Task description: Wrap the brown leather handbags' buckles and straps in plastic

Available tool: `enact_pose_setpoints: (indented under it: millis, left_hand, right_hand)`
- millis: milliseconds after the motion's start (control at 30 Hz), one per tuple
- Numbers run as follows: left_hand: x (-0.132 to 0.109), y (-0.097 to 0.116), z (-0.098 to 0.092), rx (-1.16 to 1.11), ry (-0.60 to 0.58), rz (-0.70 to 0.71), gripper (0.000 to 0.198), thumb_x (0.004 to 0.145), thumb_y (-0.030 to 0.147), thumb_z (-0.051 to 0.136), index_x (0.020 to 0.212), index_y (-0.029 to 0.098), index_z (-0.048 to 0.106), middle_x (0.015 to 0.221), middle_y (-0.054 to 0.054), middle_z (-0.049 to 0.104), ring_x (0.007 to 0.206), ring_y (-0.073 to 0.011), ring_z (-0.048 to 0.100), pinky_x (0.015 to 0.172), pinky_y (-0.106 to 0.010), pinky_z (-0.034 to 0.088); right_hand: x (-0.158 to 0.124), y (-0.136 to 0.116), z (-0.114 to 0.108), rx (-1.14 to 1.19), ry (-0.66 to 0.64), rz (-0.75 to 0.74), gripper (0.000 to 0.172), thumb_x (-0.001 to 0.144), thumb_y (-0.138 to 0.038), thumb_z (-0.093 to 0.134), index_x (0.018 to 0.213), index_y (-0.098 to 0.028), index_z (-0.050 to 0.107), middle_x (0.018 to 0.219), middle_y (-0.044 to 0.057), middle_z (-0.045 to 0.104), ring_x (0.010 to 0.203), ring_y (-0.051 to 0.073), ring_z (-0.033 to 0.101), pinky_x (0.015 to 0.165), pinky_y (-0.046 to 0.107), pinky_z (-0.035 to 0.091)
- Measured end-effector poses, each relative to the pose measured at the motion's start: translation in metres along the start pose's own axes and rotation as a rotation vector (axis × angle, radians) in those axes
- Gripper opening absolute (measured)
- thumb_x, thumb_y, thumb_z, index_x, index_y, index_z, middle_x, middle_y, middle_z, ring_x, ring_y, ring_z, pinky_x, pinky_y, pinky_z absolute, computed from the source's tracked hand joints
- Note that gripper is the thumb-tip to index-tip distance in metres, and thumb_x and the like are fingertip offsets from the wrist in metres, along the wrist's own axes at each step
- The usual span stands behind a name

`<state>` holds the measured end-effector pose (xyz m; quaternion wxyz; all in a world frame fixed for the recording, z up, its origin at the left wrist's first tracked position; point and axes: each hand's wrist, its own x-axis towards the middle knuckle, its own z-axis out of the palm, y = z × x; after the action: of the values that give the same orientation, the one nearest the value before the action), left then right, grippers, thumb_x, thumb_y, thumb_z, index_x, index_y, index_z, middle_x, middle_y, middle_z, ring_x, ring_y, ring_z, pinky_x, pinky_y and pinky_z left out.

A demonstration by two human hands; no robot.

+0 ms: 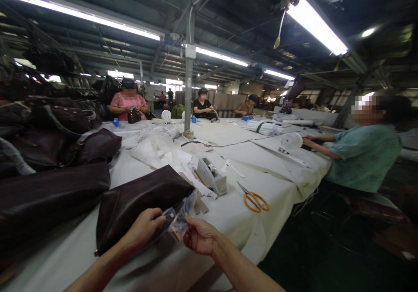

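Crumpled clear plastic bag [179, 221]

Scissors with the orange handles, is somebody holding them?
No, the scissors lie untouched on the table, while the left hand and right hand pinch a bag.

bare cloth [235, 215] right, dark bag [137, 205] left

On your desk [277, 183] you see a grey tape dispenser [212, 176], yellow-handled scissors [254, 199] to its right, a small white fan [291, 142] near a seated person in a green shirt [362, 157], dark bags [65, 126] piled at your left, and a grey post [188, 87] beyond.
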<state>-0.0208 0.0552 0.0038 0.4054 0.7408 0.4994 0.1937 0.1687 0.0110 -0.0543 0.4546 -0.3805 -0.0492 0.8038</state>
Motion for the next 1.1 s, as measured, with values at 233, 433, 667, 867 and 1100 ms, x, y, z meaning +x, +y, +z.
enact_pose_setpoints:
  millis: [233,433,667,867,1100]
  left_hand:
    - [-0.0013,0.0005,0.0009,-0.019,0.02,0.005,0.029,0.064,0.048,0.045,0.06,0.02,0.047,0.059,0.002,0.044,0.057,-0.0139,0.04,0.052,-0.026,0.028]
    - [-0.0008,0.0028,0.0015,-0.017,-0.003,0.017,0.028,0.066,0.046,0.045,0.062,0.019,0.05,0.06,0.001,0.046,0.057,-0.0144,0.041,0.053,-0.026,0.028]
    - [0.0016,0.0011,0.006,-0.008,-0.006,0.039,0.03,0.068,0.046,0.045,0.064,0.017,0.053,0.063,-0.001,0.05,0.063,-0.0168,0.045,0.058,-0.027,0.032]
    - [0.0012,0.0001,0.0066,0.004,0.009,0.054,0.029,0.068,0.046,0.046,0.062,0.018,0.053,0.065,-0.001,0.051,0.066,-0.0174,0.047,0.059,-0.027,0.033]
    - [0.0008,0.0022,0.0074,-0.03,0.016,0.033,0.029,0.068,0.046,0.047,0.062,0.018,0.052,0.061,0.001,0.048,0.06,-0.0154,0.043,0.055,-0.026,0.031]
  right_hand:
    - [-0.0018,-0.0013,0.0063,0.021,0.007,0.019,0.025,0.096,-0.032,0.059,0.082,-0.011,0.062,0.059,0.001,0.066,0.042,0.006,0.057,0.045,0.015,0.046]
    - [-0.009,-0.0036,0.0096,0.028,-0.057,0.028,0.021,0.096,-0.028,0.059,0.085,-0.011,0.062,0.061,0.001,0.066,0.042,0.006,0.056,0.046,0.015,0.047]
    - [-0.0021,-0.0026,0.008,0.024,-0.041,0.033,0.025,0.098,-0.031,0.056,0.085,-0.011,0.062,0.058,0.0,0.065,0.041,0.006,0.056,0.045,0.015,0.046]
    - [-0.0011,-0.0023,0.0053,0.024,-0.042,0.041,0.023,0.096,-0.03,0.059,0.082,-0.012,0.061,0.058,-0.001,0.064,0.04,0.006,0.055,0.046,0.016,0.047]
    - [-0.0072,-0.0046,0.0079,0.038,-0.034,0.042,0.029,0.102,-0.029,0.047,0.083,-0.011,0.06,0.059,0.0,0.065,0.038,0.005,0.054,0.044,0.016,0.047]
